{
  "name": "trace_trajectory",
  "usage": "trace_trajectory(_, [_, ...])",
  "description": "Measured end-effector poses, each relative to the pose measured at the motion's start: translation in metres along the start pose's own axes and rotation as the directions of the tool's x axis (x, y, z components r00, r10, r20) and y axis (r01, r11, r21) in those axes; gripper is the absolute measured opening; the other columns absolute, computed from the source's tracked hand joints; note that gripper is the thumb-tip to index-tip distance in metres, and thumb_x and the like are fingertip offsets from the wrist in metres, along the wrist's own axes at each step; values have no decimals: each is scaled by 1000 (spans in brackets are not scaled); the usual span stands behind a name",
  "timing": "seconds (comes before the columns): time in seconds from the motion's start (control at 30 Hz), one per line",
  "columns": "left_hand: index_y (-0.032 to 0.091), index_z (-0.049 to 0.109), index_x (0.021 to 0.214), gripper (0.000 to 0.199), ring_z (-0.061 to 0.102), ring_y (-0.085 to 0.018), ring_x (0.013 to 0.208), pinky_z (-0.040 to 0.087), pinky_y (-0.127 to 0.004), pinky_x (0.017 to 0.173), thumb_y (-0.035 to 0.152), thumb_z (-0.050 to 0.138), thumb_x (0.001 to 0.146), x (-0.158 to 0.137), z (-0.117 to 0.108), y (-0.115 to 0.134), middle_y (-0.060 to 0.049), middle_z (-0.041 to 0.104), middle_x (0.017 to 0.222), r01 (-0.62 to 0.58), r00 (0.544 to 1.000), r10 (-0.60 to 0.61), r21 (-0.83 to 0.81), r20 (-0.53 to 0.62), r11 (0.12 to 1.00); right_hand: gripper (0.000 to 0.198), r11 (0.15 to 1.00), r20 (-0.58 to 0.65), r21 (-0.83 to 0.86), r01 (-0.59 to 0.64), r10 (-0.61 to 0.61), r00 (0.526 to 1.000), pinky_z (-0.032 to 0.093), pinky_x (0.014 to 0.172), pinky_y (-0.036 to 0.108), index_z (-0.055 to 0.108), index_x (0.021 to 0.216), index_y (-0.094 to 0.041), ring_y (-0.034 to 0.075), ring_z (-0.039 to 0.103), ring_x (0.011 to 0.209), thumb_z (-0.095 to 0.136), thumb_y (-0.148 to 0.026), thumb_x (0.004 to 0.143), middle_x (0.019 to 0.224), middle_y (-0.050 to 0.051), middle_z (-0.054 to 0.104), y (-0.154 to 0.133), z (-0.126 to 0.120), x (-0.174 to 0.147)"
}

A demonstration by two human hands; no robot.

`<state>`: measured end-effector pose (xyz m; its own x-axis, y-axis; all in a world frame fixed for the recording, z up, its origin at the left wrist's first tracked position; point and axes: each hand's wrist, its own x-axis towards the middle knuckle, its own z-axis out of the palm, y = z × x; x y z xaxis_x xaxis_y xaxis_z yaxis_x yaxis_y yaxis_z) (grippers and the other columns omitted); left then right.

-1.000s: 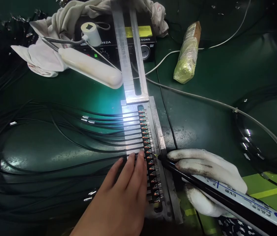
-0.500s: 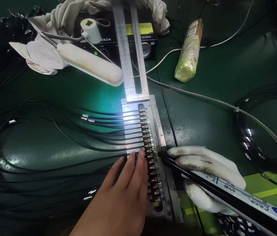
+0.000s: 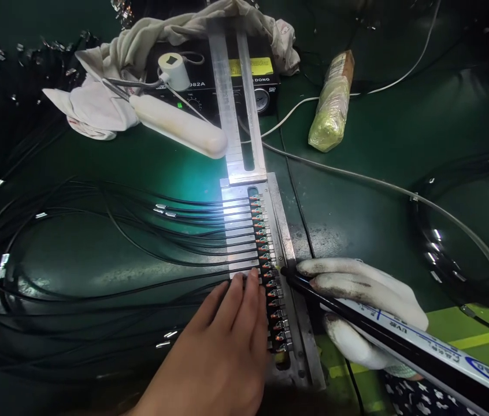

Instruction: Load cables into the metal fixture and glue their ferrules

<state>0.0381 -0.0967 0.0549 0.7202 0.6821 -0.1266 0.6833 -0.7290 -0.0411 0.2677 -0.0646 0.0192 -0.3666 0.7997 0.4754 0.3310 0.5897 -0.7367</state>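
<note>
My bare left hand (image 3: 231,341) rests on the metal fixture (image 3: 238,228), its fingers stretched out over black cables near the row of connector ends. In a white, stained glove, my right hand (image 3: 366,312) grips a black UV glue syringe (image 3: 348,315) with a white printed label. The syringe's tip points left at the row, close to the fingertips of my left hand. Small cable ends (image 3: 266,248) with orange and metal parts sit side by side along the fixture. Thin black cables (image 3: 184,263) run from them to the left; some lie under my left hand.
A white lamp (image 3: 179,127) lights the fixture from above. Behind it stands a black dispenser box (image 3: 205,95) with a cloth (image 3: 140,43) over it. A plastic-wrapped bundle (image 3: 332,104), a clear tube (image 3: 357,178) and a cable coil (image 3: 433,242) lie to the right.
The view has shifted slightly, so the lamp, box and fixture appear a little lower and further right. Both hands keep nearly the same pose, the syringe tip still at the row.
</note>
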Motion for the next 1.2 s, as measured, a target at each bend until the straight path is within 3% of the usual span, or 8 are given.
trace_trajectory(0.63, [14, 60, 127, 42, 49, -31, 127, 27, -44, 105, 34, 47, 92, 0, -2, -3, -13, 56, 136, -32, 999, 32, -3, -10, 999, 25, 1000, -8, -21, 12, -12, 1000, 62, 78, 32, 66, 98, -10, 23, 71, 93, 65, -16, 74, 99, 11, 72, -2, 0, 0])
trace_trajectory(0.9, [18, 64, 123, 37, 56, -24, 119, 30, -39, 104, 30, 42, 95, -7, -6, 1, -8, 63, 129, -42, 997, 42, -4, -62, 999, 25, 997, -36, -62, 41, -43, 998, 62, 79, 32, 64, 101, -11, 23, 69, 97, 62, -19, 77, 100, 10, 71, -18, -7, -6])
trace_trajectory(1.2, [17, 62, 125, 39, 54, -27, 123, 34, -41, 104, 31, 42, 95, -7, -8, 1, -9, 59, 134, -62, 998, 62, -9, 22, 998, 25, 998, -40, -63, -3, 1, 999, 62, 79, 33, 66, 100, -12, 24, 71, 94, 64, -20, 76, 100, 12, 72, -14, 4, -9])
